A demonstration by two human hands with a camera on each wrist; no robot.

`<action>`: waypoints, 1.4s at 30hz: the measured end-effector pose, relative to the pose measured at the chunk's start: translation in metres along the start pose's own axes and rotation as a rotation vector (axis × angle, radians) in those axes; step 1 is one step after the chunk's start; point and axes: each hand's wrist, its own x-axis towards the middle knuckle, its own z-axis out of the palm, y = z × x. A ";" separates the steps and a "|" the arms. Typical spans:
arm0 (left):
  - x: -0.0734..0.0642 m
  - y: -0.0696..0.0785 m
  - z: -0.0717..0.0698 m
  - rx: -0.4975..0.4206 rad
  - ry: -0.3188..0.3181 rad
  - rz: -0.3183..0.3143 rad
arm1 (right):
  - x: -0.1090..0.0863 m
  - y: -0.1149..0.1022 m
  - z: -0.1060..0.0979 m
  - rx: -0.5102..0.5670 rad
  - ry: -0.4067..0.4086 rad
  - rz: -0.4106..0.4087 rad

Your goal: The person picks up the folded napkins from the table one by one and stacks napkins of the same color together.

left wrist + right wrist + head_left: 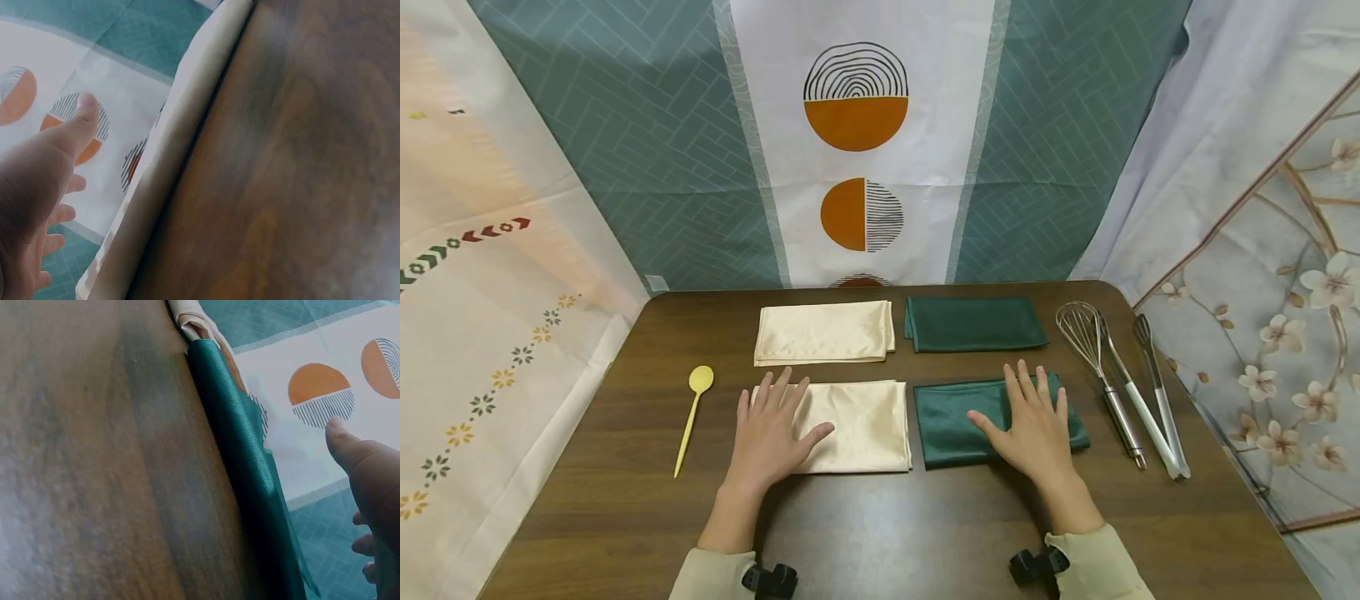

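My left hand (769, 440) is spread palm down over the left side of the nearer cream folded cloth (861, 429). To its right, my right hand (1033, 423) extends with spread fingers over the nearer dark green folded cloth (951, 421). Neither hand grips anything; whether the palms touch the fabric, I cannot tell. Both wrist views show a raised thumb and straight fingers, with the folded edges of the cream cloth (159, 165) and green cloth (234, 444) beside them. Behind lie another cream folded cloth (823, 333) and another green one (977, 325).
A yellow spoon (702, 381) lies on the left of the brown wooden table (880, 533). At the right are a metal whisk (1108, 392) and what look like white-handled tongs (1167, 421). Patterned fabric (1037, 167) hangs behind the table and along both sides.
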 end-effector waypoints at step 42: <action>-0.017 -0.052 -0.010 -0.447 -0.052 -0.409 | 0.040 -0.078 0.055 0.556 -0.153 -0.017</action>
